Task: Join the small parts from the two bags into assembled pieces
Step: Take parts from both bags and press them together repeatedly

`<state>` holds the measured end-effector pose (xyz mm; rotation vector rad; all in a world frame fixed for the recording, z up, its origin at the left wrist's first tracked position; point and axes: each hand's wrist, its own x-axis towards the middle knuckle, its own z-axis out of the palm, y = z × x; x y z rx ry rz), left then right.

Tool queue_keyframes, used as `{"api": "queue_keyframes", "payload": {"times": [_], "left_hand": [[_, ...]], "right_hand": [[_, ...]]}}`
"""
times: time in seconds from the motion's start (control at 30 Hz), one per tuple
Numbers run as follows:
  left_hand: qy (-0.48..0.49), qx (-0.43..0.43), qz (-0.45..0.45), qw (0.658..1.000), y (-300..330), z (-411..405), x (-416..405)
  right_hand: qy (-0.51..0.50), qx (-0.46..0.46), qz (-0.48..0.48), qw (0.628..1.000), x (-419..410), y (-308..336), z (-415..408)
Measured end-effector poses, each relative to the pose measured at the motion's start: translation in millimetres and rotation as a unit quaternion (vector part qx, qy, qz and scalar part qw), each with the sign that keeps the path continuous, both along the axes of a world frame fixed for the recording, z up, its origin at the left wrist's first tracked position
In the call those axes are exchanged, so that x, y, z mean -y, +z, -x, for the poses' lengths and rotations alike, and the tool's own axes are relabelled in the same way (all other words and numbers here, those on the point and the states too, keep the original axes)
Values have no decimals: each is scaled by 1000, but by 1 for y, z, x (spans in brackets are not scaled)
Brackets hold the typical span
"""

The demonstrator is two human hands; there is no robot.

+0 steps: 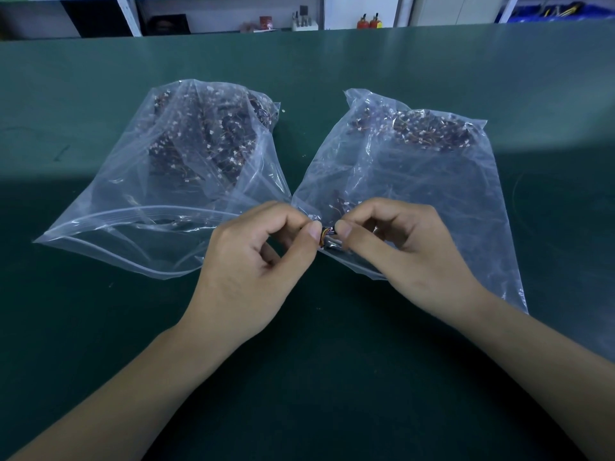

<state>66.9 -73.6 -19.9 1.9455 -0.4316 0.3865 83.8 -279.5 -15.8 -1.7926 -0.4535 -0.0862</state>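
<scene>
Now, hands: 2 in view, both reaching in from the near edge and meeting at the centre, just in front of the gap between the bags.
Left hand (pixel 253 251): knuckles up, fingers curled in, thumb and forefinger pinching one end of the small wired part (pixel 326 231).
Right hand (pixel 399 241): mirrors it, thumb tip pressed close to the left thumb, fingers curled and pinching the other end of the same small wired part.
Small wired part: 1 held between the 2 thumbs, short coloured wires showing orange and dark; whether it is 1 piece or 2 pressed together, I cannot tell, too small.
Bags: 2 clear plastic zip bags lying flat on the green table (pixel 83 344), side by side, mouths toward the person.
Left bag (pixel 159 181): mouth gaping open, a heap of dark wired connectors with white plugs piled at the far end.
Right bag (pixel 432 168): a thinner heap of the same kind of parts at the far end, a few near the mouth, the right forearm lying over its near corner.
Background: white shelving (pixel 128 11) beyond the table's far edge, 2 red extinguishers (pixel 369 21) standing there.
</scene>
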Motion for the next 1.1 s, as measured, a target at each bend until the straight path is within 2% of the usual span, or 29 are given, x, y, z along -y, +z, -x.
{"api": "queue_keyframes", "payload": {"times": [0.47,0.53,0.67,0.77,0.83,0.97,1.1], "left_hand": [[25,36,-31,999,-3,-5,-5],[33,46,-27,998,-3,-5,-6],[54,65,-29,996,-3,-7,-8],[70,90,-44,992,-2,-8,-10],[69,100,-42,992,-2,-7,-10],[16,133,-35,990,-3,-6,-9],[-47,172,-82,981,-11,-8,-7]], "right_hand": [[-15,43,45,998,3,-1,-4],[-22,90,94,991,6,-1,-5],[-45,175,282,942,12,-4,-8],[-48,194,331,922,14,-2,-9],[-55,205,334,919,15,-2,-10],[-81,211,274,935,16,-4,-11],[-104,227,236,939,17,-3,-13]]}}
